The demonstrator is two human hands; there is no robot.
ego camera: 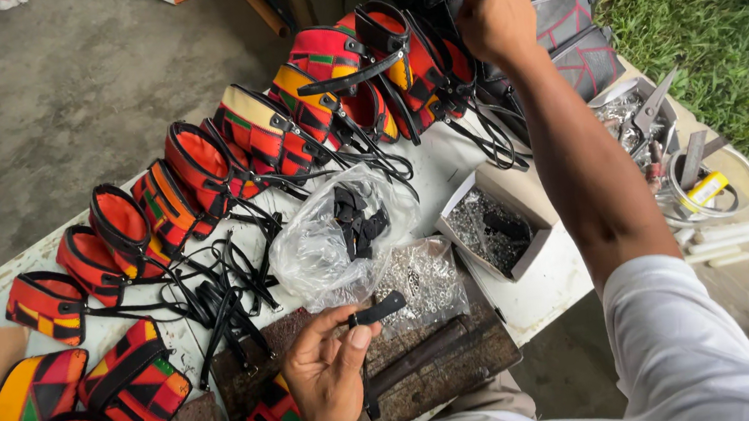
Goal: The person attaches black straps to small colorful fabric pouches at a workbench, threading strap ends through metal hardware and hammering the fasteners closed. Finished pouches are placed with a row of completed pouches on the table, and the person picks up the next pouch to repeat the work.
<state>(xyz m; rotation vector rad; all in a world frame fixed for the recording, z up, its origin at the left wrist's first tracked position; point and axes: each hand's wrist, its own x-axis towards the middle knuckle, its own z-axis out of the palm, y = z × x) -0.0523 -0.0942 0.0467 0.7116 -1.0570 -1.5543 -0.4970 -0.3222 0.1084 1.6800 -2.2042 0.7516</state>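
low in the middle of the frame, the left hand [328, 377] pinches a short black strap piece [377, 310] between thumb and fingers, closed firmly on it, just over a dark worn work block [442, 367]. at the top centre the right hand [495, 17] is curled into a fist among the dark grey bags [571, 35]; whether it grips anything there cannot be told, since the knuckles hide the palm. between the two hands a clear plastic bag [323, 246] holds more black strap pieces, and beside it sit a smaller bag of silvery fittings [426, 278] and an open white box [495, 227] of metal bits. a row of red and orange patterned pouches [209, 175] curves from lower left to the top centre. scissors [650, 110] lie at the right edge near the grass.

judging from this, the strap piece is best kept pinched near one end so the free end stays visible, and the far reach should stay above the trailing black cords [219, 296] so none snag or drag a pouch off the white table [543, 281].
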